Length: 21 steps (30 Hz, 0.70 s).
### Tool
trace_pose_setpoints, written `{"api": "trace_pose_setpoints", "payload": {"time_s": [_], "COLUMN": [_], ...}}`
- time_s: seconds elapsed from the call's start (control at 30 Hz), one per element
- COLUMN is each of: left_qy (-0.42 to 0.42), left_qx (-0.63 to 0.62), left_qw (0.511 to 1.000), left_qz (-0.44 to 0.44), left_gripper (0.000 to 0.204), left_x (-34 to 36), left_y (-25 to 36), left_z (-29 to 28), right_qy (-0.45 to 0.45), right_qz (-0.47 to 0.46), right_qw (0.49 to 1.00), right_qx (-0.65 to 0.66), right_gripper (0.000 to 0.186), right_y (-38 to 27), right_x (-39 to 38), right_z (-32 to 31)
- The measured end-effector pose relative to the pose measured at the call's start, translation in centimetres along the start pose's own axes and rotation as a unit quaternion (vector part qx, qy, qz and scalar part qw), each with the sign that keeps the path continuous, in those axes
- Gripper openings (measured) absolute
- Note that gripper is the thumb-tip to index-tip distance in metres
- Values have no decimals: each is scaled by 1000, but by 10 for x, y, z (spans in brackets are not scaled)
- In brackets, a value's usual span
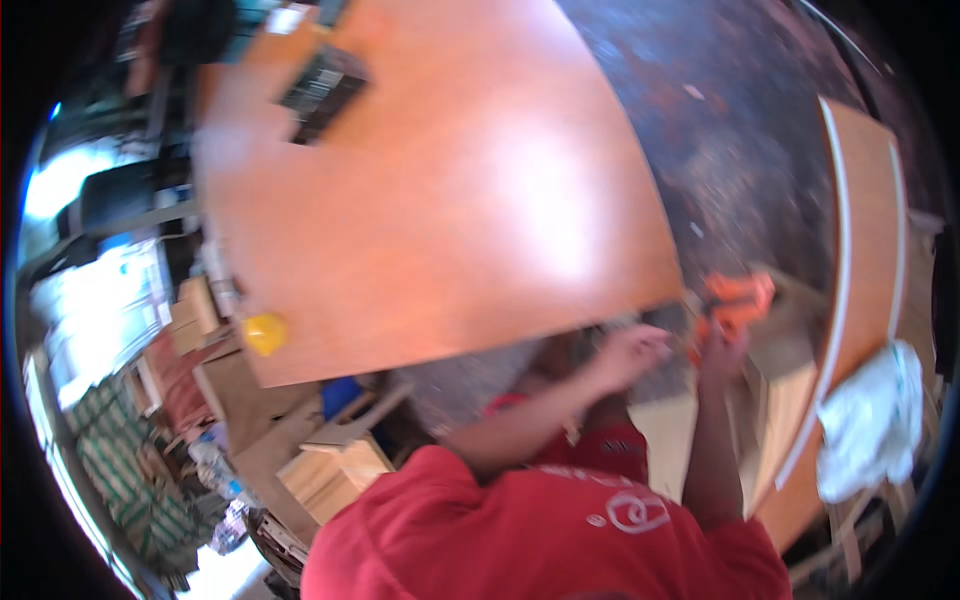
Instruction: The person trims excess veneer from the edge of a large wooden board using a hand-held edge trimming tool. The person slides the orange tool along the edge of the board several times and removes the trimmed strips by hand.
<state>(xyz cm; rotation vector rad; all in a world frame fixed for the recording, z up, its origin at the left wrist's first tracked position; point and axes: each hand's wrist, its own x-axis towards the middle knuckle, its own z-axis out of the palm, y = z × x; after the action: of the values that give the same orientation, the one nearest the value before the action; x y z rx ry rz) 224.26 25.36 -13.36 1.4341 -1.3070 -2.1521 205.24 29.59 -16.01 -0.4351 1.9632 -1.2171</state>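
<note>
My right hand [722, 350] is wrapped round an orange pistol-shaped tool [738, 300], which looks like a nail gun though blur hides its details. The tool is just right of the near right corner of a large orange-brown wooden panel [430, 220]. Close to that same corner is my left hand [632, 357], its fingers drawn together toward the right hand. Whatever it may hold is too smeared to make out. A rounded yellow object [265, 334] lies on the panel's near left corner. Farther off on the panel rests a dark box [325, 90].
At the right stands a long curved wooden panel [865, 230] with pale edges, a whitish cloth or bag [875, 420] beside it. Wooden blocks [335, 470] and offcuts crowd the lower left. A green-and-white striped sack [130, 460] is farther left. Dark floor [720, 180] shows beyond the right edge.
</note>
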Motion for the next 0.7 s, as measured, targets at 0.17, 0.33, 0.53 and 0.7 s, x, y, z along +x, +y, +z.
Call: {"api": "trace_pose_setpoints", "payload": {"time_s": [0.17, 0.33, 0.53, 0.7], "left_qy": [33, -3, -73, -189], "left_qx": [-68, 126, -113, 47], "left_qw": [986, 983, 987, 981], "left_qz": [152, 136, 91, -8], "left_gripper": [51, 31, 6, 11], "left_x": [22, 21, 40, 29], "left_y": [43, 79, 35, 34], "left_z": [14, 23, 3, -20], "right_qy": [-91, -88, -43, 60], "right_qz": [-49, -2, -15, 33], "right_qw": [994, 992, 998, 980], "right_qx": [35, 91, 51, 187], "right_gripper": [45, 41, 31, 21], "right_y": [-12, -50, -49, -70], "right_x": [-33, -45, -36, -24], "right_z": [-14, -15, 6, 24]}}
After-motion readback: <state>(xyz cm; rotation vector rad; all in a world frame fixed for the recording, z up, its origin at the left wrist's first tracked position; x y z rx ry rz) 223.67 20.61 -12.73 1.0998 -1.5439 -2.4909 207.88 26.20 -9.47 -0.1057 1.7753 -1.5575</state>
